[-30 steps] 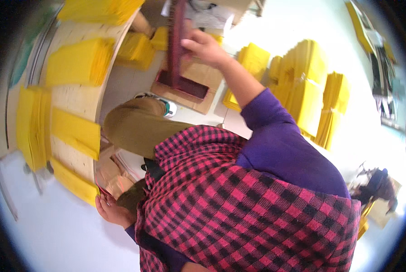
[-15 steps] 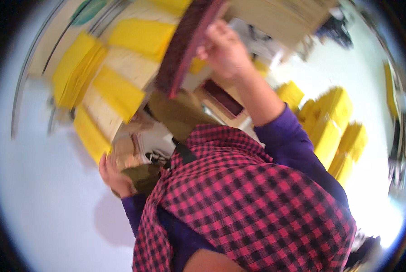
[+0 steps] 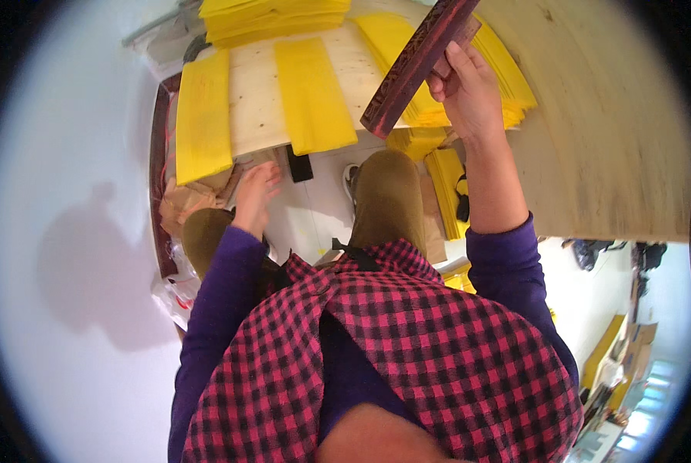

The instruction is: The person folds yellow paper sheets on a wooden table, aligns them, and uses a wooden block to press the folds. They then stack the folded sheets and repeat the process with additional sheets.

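- Pinching carved red bar (image 3: 413, 71): right hand (image 3: 473, 96), 1 o'clock, I observe remotely.
- Left hand (image 3: 257, 194), 10 o'clock: empty, fingers loosely spread.
- Yellow sheets (image 3: 315, 96), 12 o'clock: laid out; bar not yet down.

Left sheets (image 3: 204, 116), middle sheets (image 3: 315, 96), right sheets (image 3: 509, 86) along table (image 3: 253, 100); stack (image 3: 272, 21) behind; bar (image 3: 416, 69) over right sheets.

Counter (image 3: 253, 92), pale knotty wood. At the counter's left end: long, narrow dark red-brown strip (image 3: 162, 239), material unclear. Beyond, left of the counter: smooth white wall (image 3: 60, 355). Below the counter's left front edge: crumpled brown paper (image 3: 183, 204); flat black rectangular piece (image 3: 300, 166). Below the counter: pale smooth floor (image 3: 315, 208). Right of the counter: broad tan wooden panel (image 3: 608, 123); well apart, black bundle (image 3: 585, 255), brown cardboard box (image 3: 641, 334).
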Motion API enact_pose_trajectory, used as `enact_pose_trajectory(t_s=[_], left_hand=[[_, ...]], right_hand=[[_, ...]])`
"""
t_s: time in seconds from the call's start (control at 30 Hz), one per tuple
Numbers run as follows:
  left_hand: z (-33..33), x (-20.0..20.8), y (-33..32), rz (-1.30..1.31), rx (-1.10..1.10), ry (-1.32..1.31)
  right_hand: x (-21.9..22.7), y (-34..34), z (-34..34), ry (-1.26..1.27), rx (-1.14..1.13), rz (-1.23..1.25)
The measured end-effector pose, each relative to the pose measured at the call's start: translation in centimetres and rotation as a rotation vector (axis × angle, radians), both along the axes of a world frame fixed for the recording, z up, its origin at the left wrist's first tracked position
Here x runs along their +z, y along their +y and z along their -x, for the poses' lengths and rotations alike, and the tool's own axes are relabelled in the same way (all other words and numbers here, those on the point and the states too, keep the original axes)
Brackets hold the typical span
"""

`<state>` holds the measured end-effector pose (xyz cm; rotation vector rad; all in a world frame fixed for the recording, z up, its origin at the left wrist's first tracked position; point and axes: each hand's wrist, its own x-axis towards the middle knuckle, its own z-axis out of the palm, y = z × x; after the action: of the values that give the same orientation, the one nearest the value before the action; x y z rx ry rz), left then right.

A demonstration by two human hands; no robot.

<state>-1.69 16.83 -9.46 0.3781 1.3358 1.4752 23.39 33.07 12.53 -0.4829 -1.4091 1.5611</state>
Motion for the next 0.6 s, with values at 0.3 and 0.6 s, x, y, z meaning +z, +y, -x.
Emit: enact_pose_trajectory(t_s=[0.3,0.6], left_hand=[[-1.0,-2.5,7.9,0.104,-0.142,-0.248],[-1.9,-2.8,8.5,0.043,-0.124,-0.132]], right_hand=[[-1.3,3.2,7.0,-0.355,-0.026,0.042],[-4.3,6.8,13.2,-0.943,-0.142,-0.151]])
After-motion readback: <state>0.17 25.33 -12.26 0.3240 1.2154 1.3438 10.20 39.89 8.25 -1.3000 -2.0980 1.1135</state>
